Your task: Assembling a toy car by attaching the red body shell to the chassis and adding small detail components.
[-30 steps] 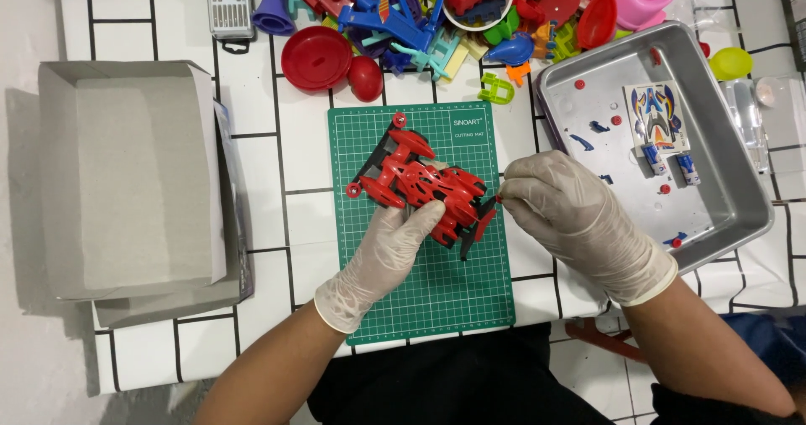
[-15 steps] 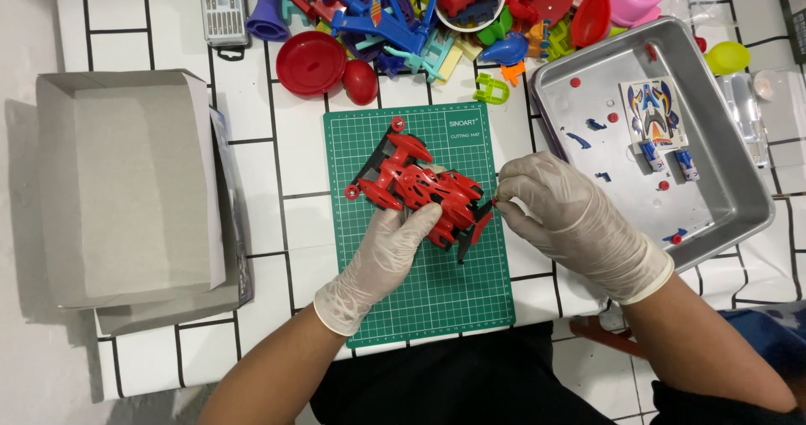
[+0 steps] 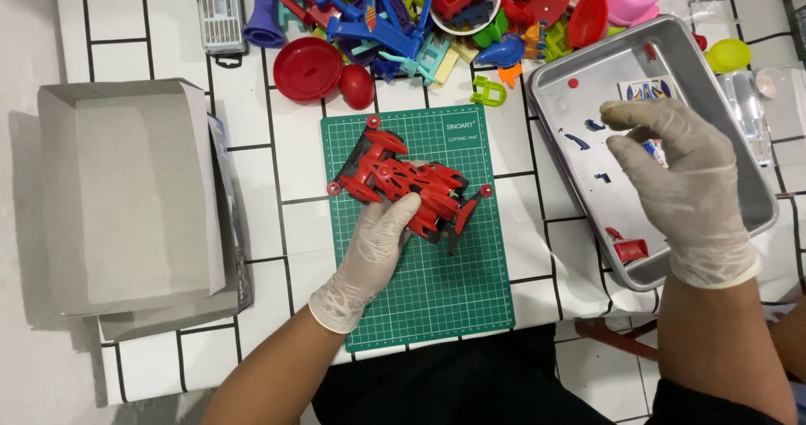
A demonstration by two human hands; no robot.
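Observation:
A red toy race car (image 3: 403,186) lies on a green cutting mat (image 3: 437,299) in the middle of the tiled table. My left hand (image 3: 374,249), in a white glove, holds the car from its near side. My right hand (image 3: 676,186), also gloved, hovers over the metal tray (image 3: 571,98) at the right, fingers curled with the tips pinched near one another; whether anything sits between them is not visible. In the tray lie small blue parts (image 3: 579,140), a red part (image 3: 630,249) and a sticker sheet (image 3: 642,89).
A grey cardboard box and lid (image 3: 134,198) stand at the left. A heap of coloured plastic toys (image 3: 437,14) fills the table's far side, with a red dish (image 3: 306,68) and a small green piece (image 3: 487,92) at its near edge.
My right hand has left the car and moved right, over the metal tray. My left hand stays on the car, which has barely shifted.

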